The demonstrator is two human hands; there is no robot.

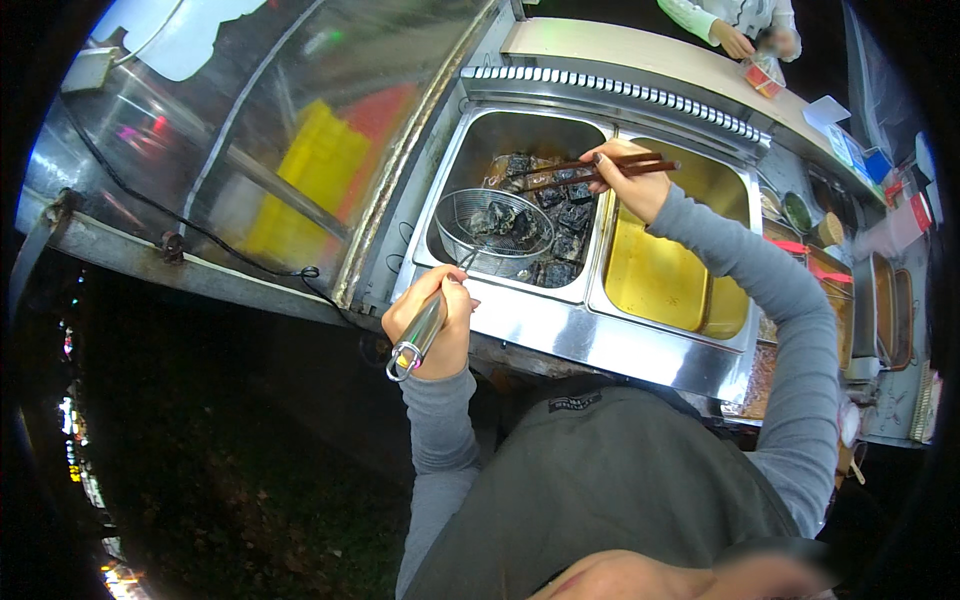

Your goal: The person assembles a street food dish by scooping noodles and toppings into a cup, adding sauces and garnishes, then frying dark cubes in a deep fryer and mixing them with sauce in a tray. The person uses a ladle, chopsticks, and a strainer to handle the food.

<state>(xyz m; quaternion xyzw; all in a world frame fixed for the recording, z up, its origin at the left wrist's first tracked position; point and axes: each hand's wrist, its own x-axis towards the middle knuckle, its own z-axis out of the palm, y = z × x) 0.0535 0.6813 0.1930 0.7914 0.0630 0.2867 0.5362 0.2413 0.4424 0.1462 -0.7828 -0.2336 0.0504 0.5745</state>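
My left hand (pixel 435 319) grips the metal handle of a round wire-mesh strainer (pixel 491 259). Several dark, nearly black food pieces (pixel 499 219) lie in the strainer, which is over the left steel basin (pixel 480 127). More blackened square pieces (pixel 574 217) sit in that basin, to the right of the strainer and behind it. My right hand (pixel 630 176) holds a pair of dark brown chopsticks (pixel 637 166), their tips pointing left above the pieces behind the strainer. Whether the tips touch a piece, I cannot tell. My right forearm crosses over the right basin, which holds yellow oil (pixel 652 277).
A slotted metal rim (pixel 615 88) and a pale counter ledge (pixel 585 41) run behind the basins. Past the ledge, another person's hands (pixel 754 43) hold a bag with a red container. Trays and jars stand at right; a clear plastic sheet (pixel 300 67) hangs at left.
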